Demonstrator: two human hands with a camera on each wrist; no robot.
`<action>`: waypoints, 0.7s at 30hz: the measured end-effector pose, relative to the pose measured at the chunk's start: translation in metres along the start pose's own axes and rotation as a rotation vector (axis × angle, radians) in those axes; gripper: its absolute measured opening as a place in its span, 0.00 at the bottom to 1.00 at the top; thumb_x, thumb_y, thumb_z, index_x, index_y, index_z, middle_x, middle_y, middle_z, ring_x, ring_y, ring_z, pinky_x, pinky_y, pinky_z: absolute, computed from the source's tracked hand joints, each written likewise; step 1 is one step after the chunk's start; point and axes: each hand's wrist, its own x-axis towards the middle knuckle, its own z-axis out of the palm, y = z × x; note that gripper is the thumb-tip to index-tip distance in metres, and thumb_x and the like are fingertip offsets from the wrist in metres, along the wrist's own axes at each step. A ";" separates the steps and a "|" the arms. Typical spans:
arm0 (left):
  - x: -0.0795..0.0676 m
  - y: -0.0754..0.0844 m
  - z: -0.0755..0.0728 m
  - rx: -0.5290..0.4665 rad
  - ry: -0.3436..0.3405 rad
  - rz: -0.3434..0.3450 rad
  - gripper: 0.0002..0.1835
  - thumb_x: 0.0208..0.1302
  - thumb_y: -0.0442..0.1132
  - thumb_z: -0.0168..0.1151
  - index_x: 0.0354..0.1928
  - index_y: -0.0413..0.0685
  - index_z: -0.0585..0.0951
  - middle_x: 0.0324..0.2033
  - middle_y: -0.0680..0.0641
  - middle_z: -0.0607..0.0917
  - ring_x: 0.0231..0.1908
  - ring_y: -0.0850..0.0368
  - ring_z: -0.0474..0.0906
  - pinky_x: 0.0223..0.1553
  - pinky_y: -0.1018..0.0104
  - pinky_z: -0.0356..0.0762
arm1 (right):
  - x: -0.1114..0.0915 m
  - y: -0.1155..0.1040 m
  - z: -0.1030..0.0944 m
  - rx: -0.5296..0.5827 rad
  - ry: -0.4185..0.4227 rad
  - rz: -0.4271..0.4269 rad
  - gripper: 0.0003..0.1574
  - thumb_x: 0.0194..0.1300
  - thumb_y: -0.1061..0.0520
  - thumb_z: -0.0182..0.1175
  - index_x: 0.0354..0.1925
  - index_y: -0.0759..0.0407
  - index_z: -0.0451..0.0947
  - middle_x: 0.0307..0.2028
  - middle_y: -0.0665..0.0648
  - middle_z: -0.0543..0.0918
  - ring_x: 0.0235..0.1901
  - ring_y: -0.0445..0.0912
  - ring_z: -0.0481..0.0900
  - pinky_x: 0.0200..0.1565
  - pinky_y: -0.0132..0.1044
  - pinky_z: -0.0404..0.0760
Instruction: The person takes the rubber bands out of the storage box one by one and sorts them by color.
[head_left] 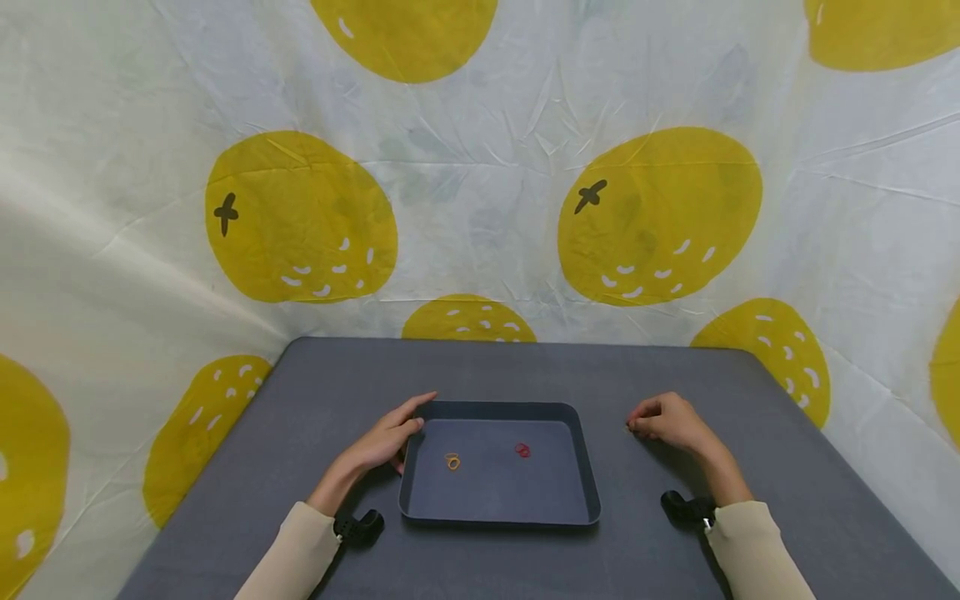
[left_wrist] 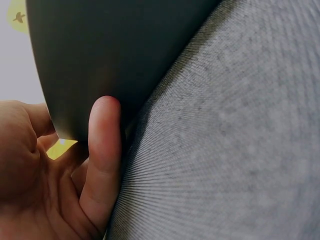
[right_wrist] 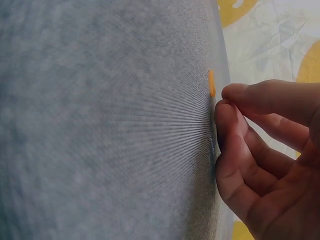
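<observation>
A dark grey rectangular tray lies on the table. My left hand grips its left side near the far corner, thumb at the rim and fingers outside; the left wrist view shows one finger against the tray's outer wall. Inside the tray are yellow-orange rubber bands on the left and red rubber bands on the right. Right of the tray, my right hand is low over the table, thumb and index tips together. Right at these tips shows an orange band; I cannot tell whether they pinch it.
The grey cloth-covered table runs back to a white curtain printed with large yellow fruit. Black wrist mounts sit at the left wrist and right wrist, both low over the tabletop.
</observation>
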 end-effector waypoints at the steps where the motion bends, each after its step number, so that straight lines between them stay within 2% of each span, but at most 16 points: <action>1: 0.000 0.000 0.000 0.001 0.000 0.001 0.29 0.85 0.42 0.43 0.82 0.63 0.57 0.25 0.42 0.76 0.12 0.55 0.74 0.19 0.55 0.84 | 0.000 -0.001 0.000 0.005 0.002 0.001 0.09 0.69 0.61 0.66 0.40 0.67 0.89 0.33 0.59 0.91 0.29 0.44 0.83 0.30 0.34 0.82; 9: 0.001 -0.001 -0.001 0.000 -0.001 0.008 0.29 0.85 0.42 0.43 0.82 0.64 0.57 0.16 0.50 0.70 0.11 0.55 0.73 0.19 0.55 0.83 | 0.002 -0.007 -0.003 0.017 0.045 -0.020 0.09 0.69 0.60 0.67 0.40 0.66 0.88 0.33 0.59 0.89 0.28 0.41 0.81 0.30 0.33 0.81; 15: 0.000 -0.002 -0.001 0.010 0.001 0.011 0.29 0.85 0.43 0.43 0.82 0.65 0.57 0.17 0.50 0.70 0.11 0.55 0.73 0.19 0.55 0.83 | 0.004 -0.019 -0.005 -0.005 0.064 -0.043 0.09 0.69 0.59 0.67 0.41 0.65 0.89 0.36 0.58 0.90 0.30 0.40 0.81 0.32 0.32 0.81; 21: 0.000 -0.002 0.000 0.006 0.001 0.022 0.28 0.85 0.43 0.43 0.82 0.64 0.57 0.15 0.50 0.69 0.11 0.55 0.73 0.19 0.54 0.83 | 0.001 -0.037 -0.006 -0.010 0.074 -0.066 0.10 0.69 0.58 0.67 0.42 0.65 0.89 0.37 0.58 0.90 0.32 0.44 0.82 0.33 0.33 0.82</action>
